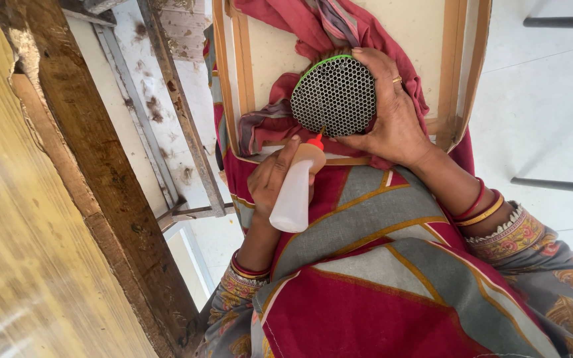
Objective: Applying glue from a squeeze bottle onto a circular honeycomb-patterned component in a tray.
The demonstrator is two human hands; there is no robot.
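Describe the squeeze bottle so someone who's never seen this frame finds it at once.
Start at the red and grey patterned cloth across the person's lap, then go up to the wooden frame. Just below the round black honeycomb mesh disc held by the right hand, the left hand grips the squeeze bottle: translucent white, red nozzle touching the disc's lower edge.

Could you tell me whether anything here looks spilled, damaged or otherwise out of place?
Nothing looks spilled. The left hand holds the squeeze bottle, red tip near the round honeycomb disc in the right hand. Only the wooden beam looks chipped and worn.
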